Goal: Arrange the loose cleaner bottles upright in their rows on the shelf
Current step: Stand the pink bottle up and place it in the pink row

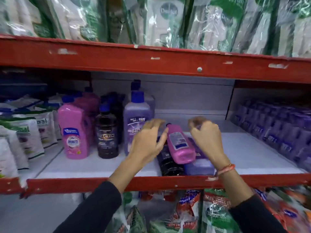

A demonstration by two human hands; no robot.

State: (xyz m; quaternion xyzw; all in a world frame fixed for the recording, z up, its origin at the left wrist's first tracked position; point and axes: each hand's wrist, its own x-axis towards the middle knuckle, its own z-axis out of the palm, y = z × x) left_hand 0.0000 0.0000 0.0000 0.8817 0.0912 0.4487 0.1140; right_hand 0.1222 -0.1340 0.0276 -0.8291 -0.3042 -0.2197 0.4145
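A pink bottle [180, 145] lies on its side on top of a lying black bottle [170, 163] and a lying purple bottle [198, 165] near the shelf's front edge. To the left stand upright rows: pink bottles [74, 132], black bottles [106, 133] and purple bottles [136, 118]. My left hand [149, 140] hovers just left of the lying pink bottle, fingers spread and empty. My right hand [207, 137] hangs over the pile's right side with fingers curled; whether it touches a bottle is unclear.
The white shelf board [244, 148] has a red front rail [151, 182]. Wrapped purple packs [277, 130] fill the right side, white-green pouches [25, 132] the left. A red upper shelf beam [151, 61] hangs low above. Bagged goods sit below.
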